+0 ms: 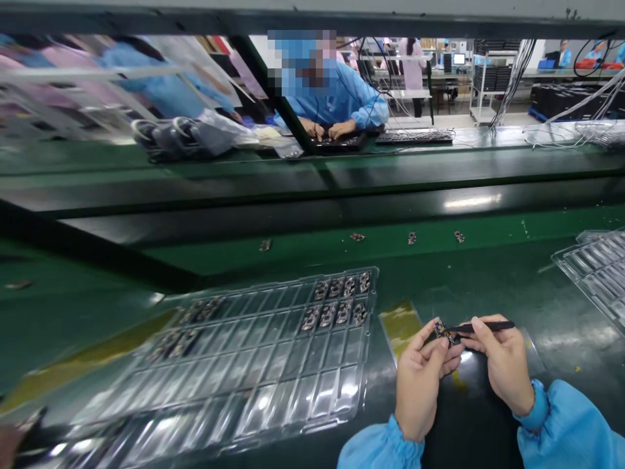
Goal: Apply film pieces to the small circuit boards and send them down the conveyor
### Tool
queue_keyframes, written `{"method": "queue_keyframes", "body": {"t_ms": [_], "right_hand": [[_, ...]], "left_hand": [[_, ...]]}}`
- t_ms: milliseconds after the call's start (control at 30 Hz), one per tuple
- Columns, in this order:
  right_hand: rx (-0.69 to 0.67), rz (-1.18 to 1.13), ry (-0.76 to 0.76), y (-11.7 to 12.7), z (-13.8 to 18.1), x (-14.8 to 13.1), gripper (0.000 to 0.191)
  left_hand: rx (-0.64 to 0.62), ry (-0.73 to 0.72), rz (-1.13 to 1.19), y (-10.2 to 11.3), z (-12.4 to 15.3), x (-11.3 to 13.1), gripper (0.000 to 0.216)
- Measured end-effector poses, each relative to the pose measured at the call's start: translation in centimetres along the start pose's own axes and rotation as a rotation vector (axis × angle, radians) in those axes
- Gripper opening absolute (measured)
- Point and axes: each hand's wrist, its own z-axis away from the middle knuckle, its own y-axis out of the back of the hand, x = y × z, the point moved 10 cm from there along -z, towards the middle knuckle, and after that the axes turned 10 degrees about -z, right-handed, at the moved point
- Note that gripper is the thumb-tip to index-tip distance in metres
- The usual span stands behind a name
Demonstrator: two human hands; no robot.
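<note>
A small circuit board (pixel 443 333) is pinched between the thumb and fingers of my left hand (pixel 420 378). My right hand (pixel 508 368) grips black tweezers (pixel 493 326), their tip pointing left and reaching the board; whether it touches a part there is too small to tell. Left of my hands lies a clear plastic tray (pixel 288 374) with rows of slots. Several similar boards (pixel 334 316) sit in its far right slots, and more stand in the blurred left part. Beneath and beside my left hand is a sheet with yellow film (pixel 401 326).
Another clear tray (pixel 596 270) lies at the right. Several loose boards (pixel 358 237) rest along the green strip behind. A dark slanted post (pixel 97 247) crosses the left side. Across the bench, a person in blue (pixel 356 94) works with both hands at a black device.
</note>
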Motion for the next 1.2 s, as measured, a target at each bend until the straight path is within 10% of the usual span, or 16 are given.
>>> {"method": "queue_keyframes", "body": {"t_ms": [1200], "right_hand": [[-0.029, 0.223, 0.107, -0.80, 0.67, -0.56, 0.021]], "left_hand": [[0.021, -0.012, 0.041, 0.02, 0.05, 0.12, 0.040]]}}
